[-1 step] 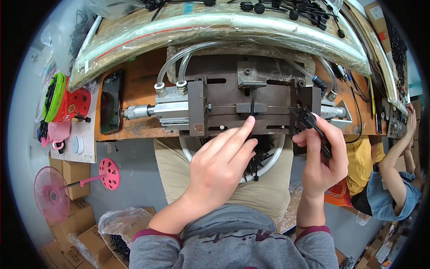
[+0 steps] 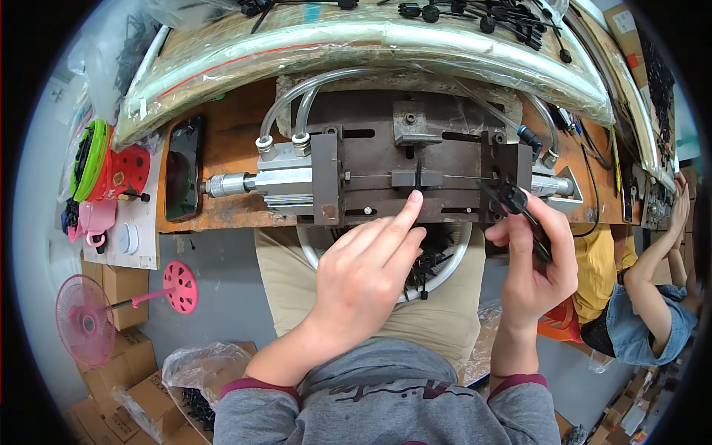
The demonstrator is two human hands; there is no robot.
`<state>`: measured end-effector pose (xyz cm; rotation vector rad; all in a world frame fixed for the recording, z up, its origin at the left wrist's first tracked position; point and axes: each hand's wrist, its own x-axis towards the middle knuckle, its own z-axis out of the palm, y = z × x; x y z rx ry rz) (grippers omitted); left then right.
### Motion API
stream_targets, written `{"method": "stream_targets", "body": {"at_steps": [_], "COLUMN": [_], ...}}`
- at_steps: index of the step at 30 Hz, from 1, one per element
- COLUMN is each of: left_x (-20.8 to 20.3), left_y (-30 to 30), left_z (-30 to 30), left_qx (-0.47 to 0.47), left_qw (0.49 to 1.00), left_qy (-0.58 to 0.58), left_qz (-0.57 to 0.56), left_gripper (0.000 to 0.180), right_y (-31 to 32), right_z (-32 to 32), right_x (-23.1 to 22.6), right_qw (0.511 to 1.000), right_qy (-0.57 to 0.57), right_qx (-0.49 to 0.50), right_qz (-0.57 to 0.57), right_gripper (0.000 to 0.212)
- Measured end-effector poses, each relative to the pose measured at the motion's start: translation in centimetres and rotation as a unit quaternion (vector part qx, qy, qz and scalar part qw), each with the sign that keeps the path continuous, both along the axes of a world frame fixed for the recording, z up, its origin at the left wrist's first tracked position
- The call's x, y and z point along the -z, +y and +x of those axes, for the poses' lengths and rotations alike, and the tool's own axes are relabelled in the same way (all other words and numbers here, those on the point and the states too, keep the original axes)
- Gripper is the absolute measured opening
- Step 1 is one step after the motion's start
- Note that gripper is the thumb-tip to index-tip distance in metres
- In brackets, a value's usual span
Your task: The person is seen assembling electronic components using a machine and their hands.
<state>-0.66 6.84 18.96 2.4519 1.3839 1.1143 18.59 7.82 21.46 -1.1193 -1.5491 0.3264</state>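
My left hand (image 2: 363, 271) lies in front of a dark metal fixture (image 2: 363, 200). Its index finger is stretched out, the tip touching the near end of a thin black piece (image 2: 418, 175) that sits upright in a small grey block (image 2: 402, 179). Thin metal pins run toward this block from both sides. My right hand (image 2: 538, 256) is closed around black plastic parts (image 2: 512, 199) with knobbed heads and slim stems, beside the fixture's right end. The fingers hide part of them, so their number is unclear.
Air cylinders (image 2: 285, 182) with clear hoses (image 2: 285, 96) flank the fixture. A phone (image 2: 184, 169) lies left on the wooden bench. Beyond a plastic-wrapped ledge (image 2: 371, 41) are more black parts (image 2: 512, 22). Black parts fill a container on my lap. Another person's arm (image 2: 656, 259) is at right.
My right hand and the black parts in it have shifted very slightly to the right. My left index finger stays at the thin black piece.
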Motion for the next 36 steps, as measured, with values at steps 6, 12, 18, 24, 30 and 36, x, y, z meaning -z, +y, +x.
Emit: {"method": "stream_targets", "body": {"at_steps": [6, 12, 18, 24, 30, 36], "left_x": [-1.5, -1.7, -2.5, -3.8, -3.7, -0.9], "left_y": [0.6, 1.0, 1.0, 0.6, -0.1, 0.2], "left_z": [0.6, 0.5, -0.3, -2.5, -2.7, -0.7], "left_qx": [-0.023, -0.021, 0.018, 0.213, 0.088, 0.0], "left_qw": [0.996, 0.994, 0.981, 0.888, 0.922, 0.999], "left_qy": [0.088, 0.103, -0.114, -0.307, -0.319, -0.031], "left_qz": [-0.004, -0.018, -0.153, -0.268, -0.204, -0.033], "left_gripper": [0.024, 0.023, 0.031, 0.046, 0.036, 0.029], "right_y": [-0.7, -0.8, -0.2, 0.8, 0.8, 0.0], "right_z": [0.2, 0.7, 1.5, 2.0, 2.0, 1.3], "right_x": [-1.5, -2.4, -3.7, -3.3, -3.9, -3.4], "right_qw": [0.989, 0.971, 0.943, 0.897, 0.949, 0.972], "right_qy": [0.067, 0.063, -0.048, -0.11, 0.132, 0.142], "right_qx": [-0.048, -0.097, -0.163, -0.309, -0.117, -0.069], "right_qz": [-0.125, -0.21, -0.287, -0.296, -0.26, -0.171], "right_gripper": [0.026, 0.024, 0.023, 0.034, 0.041, 0.031]}}
